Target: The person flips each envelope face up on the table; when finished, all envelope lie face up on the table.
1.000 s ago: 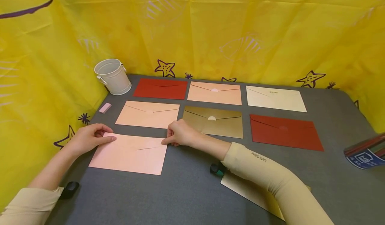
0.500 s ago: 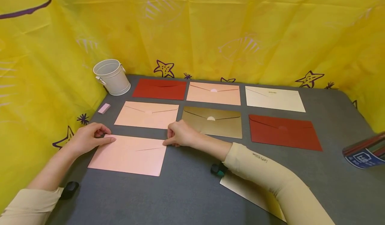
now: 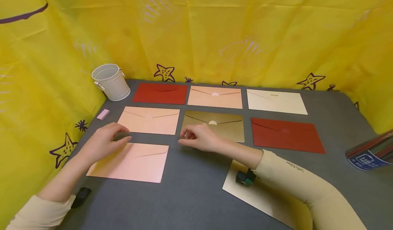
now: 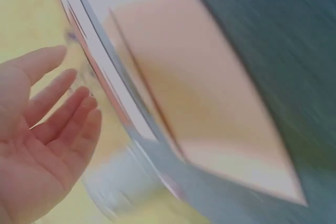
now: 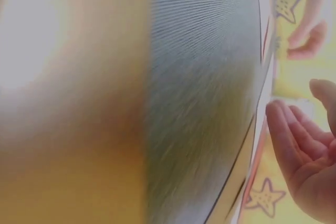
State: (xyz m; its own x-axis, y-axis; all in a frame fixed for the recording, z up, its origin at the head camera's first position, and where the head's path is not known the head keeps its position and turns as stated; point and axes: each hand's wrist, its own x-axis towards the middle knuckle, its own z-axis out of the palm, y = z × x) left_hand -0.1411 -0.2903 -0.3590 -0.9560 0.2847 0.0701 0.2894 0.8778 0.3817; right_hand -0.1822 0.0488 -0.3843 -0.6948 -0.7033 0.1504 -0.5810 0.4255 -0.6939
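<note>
The pink envelope (image 3: 129, 161) is laid flat on the tabletop (image 3: 196, 196), front-left, w/ its edge lined up below the other envelopes. Nothing is held: left hand (image 3: 105, 142) & right hand (image 3: 201, 138) are kept just above it, fingers loosely spread.

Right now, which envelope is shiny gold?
The gold envelope in the middle row's centre, just behind the right hand. The others are pink, red or cream.
</note>
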